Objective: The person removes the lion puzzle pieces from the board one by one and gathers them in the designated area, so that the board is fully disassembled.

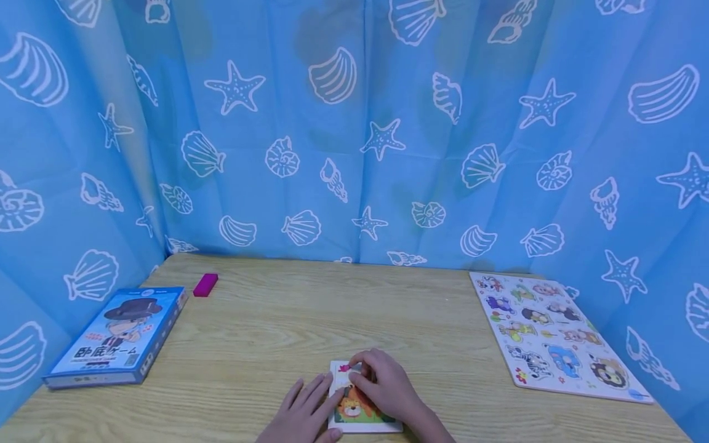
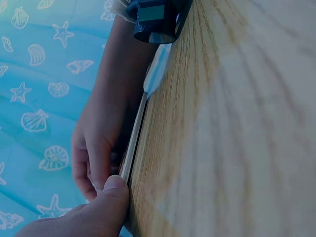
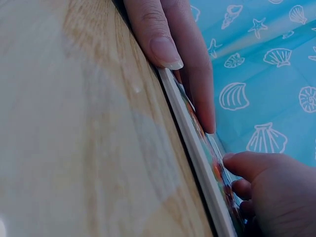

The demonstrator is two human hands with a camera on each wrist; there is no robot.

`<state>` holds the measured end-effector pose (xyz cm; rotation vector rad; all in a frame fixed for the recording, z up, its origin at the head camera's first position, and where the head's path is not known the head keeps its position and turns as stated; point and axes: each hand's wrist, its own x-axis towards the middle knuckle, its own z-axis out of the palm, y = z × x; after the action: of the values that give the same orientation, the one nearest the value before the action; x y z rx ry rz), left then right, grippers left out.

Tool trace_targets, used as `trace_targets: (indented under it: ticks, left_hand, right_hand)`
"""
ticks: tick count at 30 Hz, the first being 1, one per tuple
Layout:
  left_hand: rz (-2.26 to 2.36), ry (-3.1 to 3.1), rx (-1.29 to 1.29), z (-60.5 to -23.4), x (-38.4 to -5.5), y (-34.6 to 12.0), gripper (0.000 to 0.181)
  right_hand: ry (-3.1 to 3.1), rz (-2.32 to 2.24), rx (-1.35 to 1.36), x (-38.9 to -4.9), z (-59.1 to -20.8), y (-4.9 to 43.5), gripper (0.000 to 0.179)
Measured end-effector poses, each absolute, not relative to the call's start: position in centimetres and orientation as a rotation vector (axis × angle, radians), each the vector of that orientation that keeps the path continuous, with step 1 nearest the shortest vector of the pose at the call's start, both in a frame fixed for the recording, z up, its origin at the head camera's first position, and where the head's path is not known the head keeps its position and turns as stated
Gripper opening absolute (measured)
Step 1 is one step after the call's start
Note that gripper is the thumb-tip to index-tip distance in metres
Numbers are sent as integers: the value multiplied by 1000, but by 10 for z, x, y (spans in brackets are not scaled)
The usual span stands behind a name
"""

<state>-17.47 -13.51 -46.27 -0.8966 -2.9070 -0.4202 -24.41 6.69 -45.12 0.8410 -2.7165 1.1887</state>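
Note:
A small picture board (image 1: pixel 365 426) with a white border lies flat at the table's near edge, showing an orange animal face on green with a pink shape near its top. My left hand (image 1: pixel 304 409) rests at its left side with fingers extended. Its index fingertip touches the picture, and the thumb (image 3: pixel 165 52) lies along the board's near edge in the right wrist view. Over the upper right of the board is my right hand (image 1: pixel 384 381), thumb and index bent towards each other at the surface. Whether a piece is between them I cannot tell.
At the left lies a blue game box (image 1: pixel 119 338) with a hat-wearing cartoon figure; a magenta block (image 1: pixel 205 285) sits behind it. A white animal puzzle board (image 1: pixel 559 338) lies at the right. A blue shell-patterned curtain (image 1: pixel 354 135) surrounds the wooden table (image 1: pixel 249 326).

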Motion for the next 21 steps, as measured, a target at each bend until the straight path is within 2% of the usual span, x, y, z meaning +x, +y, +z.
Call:
trace_targets:
  ticks: [8,21]
  left_hand:
    - [-450,-2937,-896,-462,-174,-136,62]
    - [-437,-2925,-893,-461,-174,-135,61]
  right_hand:
    - [-2715,1153,868,-243,-452,66,17]
    - [-2765,1147,824,-243,-449,66,15]
